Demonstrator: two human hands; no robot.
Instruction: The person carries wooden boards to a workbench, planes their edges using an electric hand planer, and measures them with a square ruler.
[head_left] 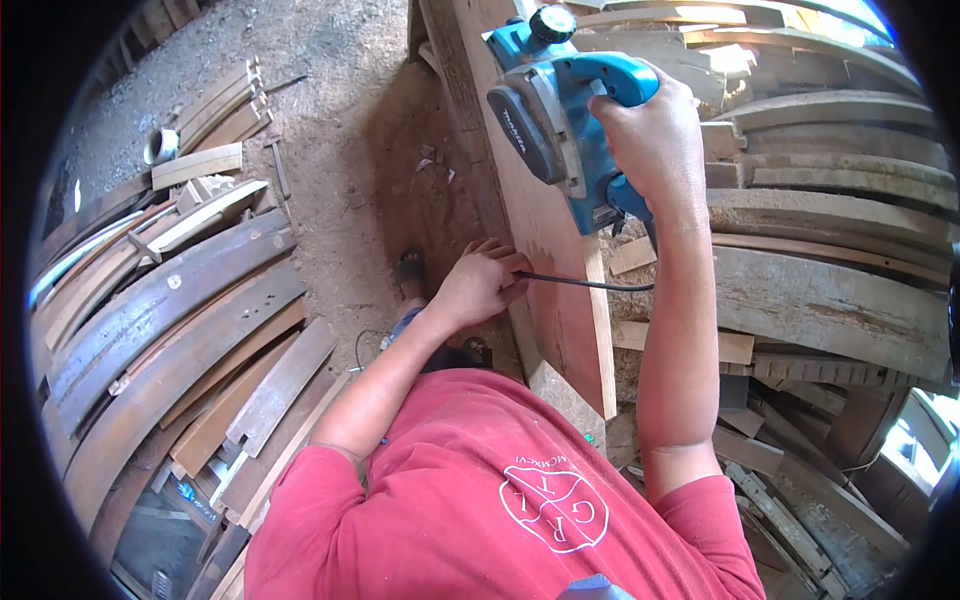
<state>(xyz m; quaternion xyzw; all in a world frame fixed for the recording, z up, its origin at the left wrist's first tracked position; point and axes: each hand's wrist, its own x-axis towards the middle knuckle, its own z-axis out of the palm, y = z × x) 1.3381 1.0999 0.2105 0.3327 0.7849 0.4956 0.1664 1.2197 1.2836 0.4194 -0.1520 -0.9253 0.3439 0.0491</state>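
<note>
Clearly, the biggest things around are the stacks of old planks, one (830, 290) at three o'clock and one (175, 300) at nine. The long board (570, 335) runs from twelve o'clock down to between four and five. No clamp shows on it, and its support is mostly hidden, so a hard push could make it slide or tip.

The blue planer (585, 145) is over the board at one o'clock. The right hand (655, 130) has its fingers wrapped around the rear handle and bears the tool alone; a knot or an uneven push could make it kick or twist. Whether the blade is spinning or the base sits flat, I cannot tell.

Near the centre, the left hand (480, 290) is beside the board's edge, fingers curled, with the cord (590, 283) pinched in them. Thinnest of all, that cord crosses the board behind the planer. Drawing the tool back could drag the blade over it or bring the planer toward those bare fingers.
</note>
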